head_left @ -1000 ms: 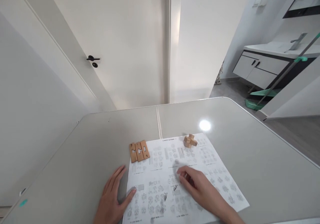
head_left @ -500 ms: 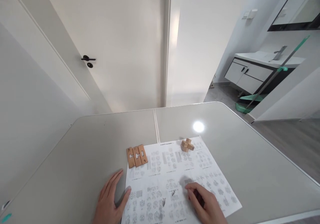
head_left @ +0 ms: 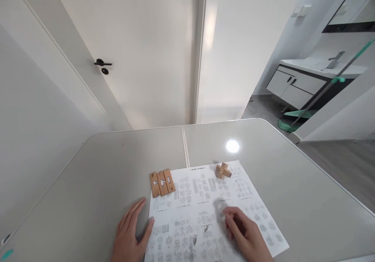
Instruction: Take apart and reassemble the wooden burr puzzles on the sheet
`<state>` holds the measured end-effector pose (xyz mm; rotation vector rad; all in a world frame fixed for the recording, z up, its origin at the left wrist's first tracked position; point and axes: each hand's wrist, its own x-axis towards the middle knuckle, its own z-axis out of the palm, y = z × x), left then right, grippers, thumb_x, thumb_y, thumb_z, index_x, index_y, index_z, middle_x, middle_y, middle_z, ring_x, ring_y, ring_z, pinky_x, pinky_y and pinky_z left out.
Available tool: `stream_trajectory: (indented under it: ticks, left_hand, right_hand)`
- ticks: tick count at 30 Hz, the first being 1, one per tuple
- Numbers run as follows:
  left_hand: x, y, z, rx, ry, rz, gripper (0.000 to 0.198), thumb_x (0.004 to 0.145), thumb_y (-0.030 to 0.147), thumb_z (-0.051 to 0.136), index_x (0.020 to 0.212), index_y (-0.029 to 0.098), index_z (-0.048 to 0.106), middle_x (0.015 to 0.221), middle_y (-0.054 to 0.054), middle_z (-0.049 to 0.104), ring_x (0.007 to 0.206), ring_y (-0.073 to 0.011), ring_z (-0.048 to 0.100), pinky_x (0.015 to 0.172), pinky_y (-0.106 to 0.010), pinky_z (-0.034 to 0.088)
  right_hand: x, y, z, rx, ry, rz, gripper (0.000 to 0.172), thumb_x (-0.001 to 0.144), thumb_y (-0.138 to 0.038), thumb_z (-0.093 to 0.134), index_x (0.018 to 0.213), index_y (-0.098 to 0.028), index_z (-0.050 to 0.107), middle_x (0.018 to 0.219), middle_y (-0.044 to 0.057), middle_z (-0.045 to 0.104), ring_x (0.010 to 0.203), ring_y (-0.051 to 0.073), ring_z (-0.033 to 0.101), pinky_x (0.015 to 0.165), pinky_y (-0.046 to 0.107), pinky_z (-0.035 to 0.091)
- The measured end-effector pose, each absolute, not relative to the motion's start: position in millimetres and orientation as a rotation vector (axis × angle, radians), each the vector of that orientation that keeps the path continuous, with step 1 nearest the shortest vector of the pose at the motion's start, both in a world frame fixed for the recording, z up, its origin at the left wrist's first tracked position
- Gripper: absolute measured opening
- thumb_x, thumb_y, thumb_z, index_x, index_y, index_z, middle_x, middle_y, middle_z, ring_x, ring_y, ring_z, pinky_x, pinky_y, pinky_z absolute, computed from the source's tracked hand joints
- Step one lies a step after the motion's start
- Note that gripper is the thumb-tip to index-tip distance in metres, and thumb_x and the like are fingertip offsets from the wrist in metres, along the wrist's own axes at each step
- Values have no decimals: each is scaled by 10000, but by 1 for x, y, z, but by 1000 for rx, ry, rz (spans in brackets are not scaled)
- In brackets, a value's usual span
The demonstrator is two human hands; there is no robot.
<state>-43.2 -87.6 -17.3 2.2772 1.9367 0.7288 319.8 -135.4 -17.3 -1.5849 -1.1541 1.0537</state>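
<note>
My left hand (head_left: pixel 131 232) lies flat on the table with its fingers stretched out, the thumb reaching the left edge of a printed sheet (head_left: pixel 202 207). Over the right half of the sheet is my right hand (head_left: pixel 246 230), its fingers curled in, thumb and index finger close together; nothing shows between them. Three flat wooden pieces (head_left: pixel 162 182) with cut-out slots and number marks lie side by side over the sheet's upper left corner. A wooden burr puzzle (head_left: pixel 223 171), a cross of interlocked bars, rests near the sheet's upper right corner, apart from both hands.
The grey table (head_left: pixel 140 148) has a seam (head_left: pixel 185 147) running to its far edge. Beyond it stands a white door with a black handle (head_left: pixel 102 63). At the right are a washbasin cabinet (head_left: pixel 295 84) and a green dustpan (head_left: pixel 285 126) on the floor.
The view has shifted slightly. My right hand stays curled and has moved little over the sheet. My left hand and the wooden pieces keep their places.
</note>
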Motion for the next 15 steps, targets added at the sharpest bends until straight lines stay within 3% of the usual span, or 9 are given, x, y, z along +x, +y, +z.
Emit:
stream_trajectory:
  ticks: [6,9,15]
  left_hand:
    - [-44,-86,-20,2303,1921,734,482,975,454,553,1415,261,526,1411,-89,650,1297,-323,621,1090,-555,505]
    - [-43,-87,-18,2291,1917,737,476,967,449,562,1406,266,540,1400,-81,661,1289,-323,628,1097,-553,503]
    - [-41,-88,-14,2261,1902,766,483,963,435,576,1412,260,543,1397,-89,655,1283,-319,629,1103,-548,510]
  right_hand:
    - [345,-84,0,-1745,-1145,819,547,960,-671,521,1256,-212,551,845,37,726,633,204,639,612,323,507]
    - [353,-57,6,-1850,-1160,727,565,938,-693,527,1237,-214,525,920,72,761,695,236,688,620,339,512]
    - [352,-34,7,-1983,-1304,613,399,974,-625,477,1070,-255,589,936,54,778,723,237,709,601,319,458]
